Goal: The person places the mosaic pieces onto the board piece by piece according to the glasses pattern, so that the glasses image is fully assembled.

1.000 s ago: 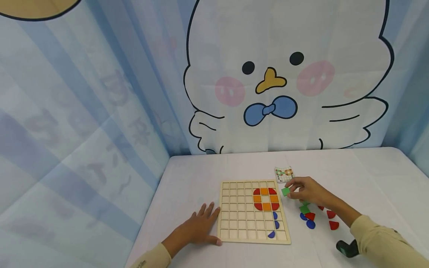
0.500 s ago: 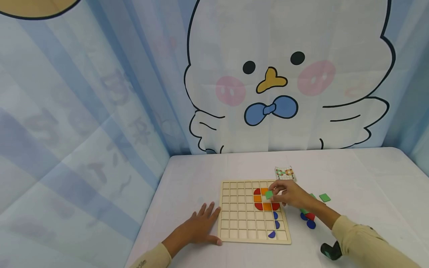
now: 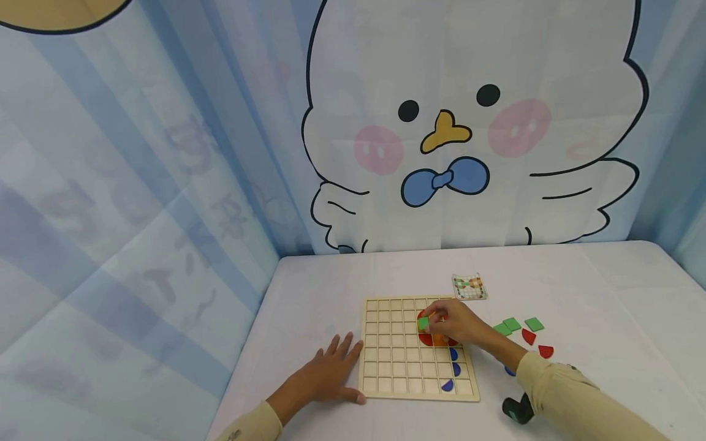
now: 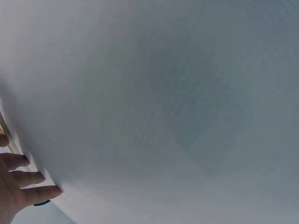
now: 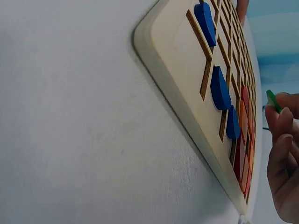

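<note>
A wooden grid board [image 3: 388, 352] lies on the table. My right hand [image 3: 455, 321] pinches a green square tile [image 3: 423, 324] over the board's upper right part. Beneath that hand are red quarter-round pieces [image 3: 425, 339] and orange squares [image 3: 439, 340], partly hidden by it. In the right wrist view the green tile [image 5: 273, 100] sticks out between thumb and fingertips, above the board. Blue pieces [image 3: 453, 354] stand in cells lower on the right side. My left hand [image 3: 331, 370] rests on the table with its fingers spread, fingertips at the board's left edge.
A small pattern card [image 3: 469, 286] lies behind the board. To the right are loose green tiles [image 3: 512, 324], red pieces [image 3: 546, 351] and a blue piece [image 3: 510, 370] partly behind the sleeve. A black device [image 3: 517, 409] hangs below the right wrist. Patterned curtain surrounds the table.
My right hand has carried the green tile leftward, from beside the card to over the board's coloured pieces. Loose tiles at the right have come into view. The left hand has stayed put.
</note>
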Available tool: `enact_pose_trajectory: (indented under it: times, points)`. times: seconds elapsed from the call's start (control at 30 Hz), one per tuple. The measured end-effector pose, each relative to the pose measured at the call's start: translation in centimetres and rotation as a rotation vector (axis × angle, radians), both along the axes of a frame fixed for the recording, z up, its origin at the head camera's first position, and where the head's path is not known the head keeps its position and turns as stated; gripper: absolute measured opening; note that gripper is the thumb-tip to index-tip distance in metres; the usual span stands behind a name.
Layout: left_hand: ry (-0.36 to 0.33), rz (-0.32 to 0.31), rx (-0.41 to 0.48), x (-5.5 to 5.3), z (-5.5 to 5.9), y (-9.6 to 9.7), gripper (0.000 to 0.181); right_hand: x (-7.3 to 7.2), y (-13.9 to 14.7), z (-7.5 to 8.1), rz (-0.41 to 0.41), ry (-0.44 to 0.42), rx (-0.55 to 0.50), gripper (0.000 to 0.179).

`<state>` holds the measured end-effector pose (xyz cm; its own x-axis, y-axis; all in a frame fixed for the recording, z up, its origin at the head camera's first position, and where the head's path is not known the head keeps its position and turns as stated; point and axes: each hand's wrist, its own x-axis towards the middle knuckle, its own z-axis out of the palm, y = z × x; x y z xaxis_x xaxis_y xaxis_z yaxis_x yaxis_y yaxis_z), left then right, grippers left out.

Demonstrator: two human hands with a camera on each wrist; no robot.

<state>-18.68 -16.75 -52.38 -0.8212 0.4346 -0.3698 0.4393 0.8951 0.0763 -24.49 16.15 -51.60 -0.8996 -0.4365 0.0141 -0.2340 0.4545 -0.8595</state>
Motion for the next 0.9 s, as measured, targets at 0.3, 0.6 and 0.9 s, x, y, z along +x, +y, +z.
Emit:
enact_pose_trajectory:
  times: [0.3, 0.6, 0.9]
  points:
    - [0.005, 0.001, 0.006, 0.1, 0.1, -0.1, 0.112, -1.0, -2.0, -1.0, 0.022, 0.103, 0.122, 0.023]
    - [0.009, -0.004, 0.014, 0.0, 0.0, -0.2, 0.112, -1.0, -3.5, -0.4, -0.025, 0.143, 0.26, 0.019]
    - [0.009, -0.005, 0.017, 0.1, 0.2, -0.1, 0.112, -1.0, -4.2, -0.2, -0.032, 0.182, 0.353, 0.017]
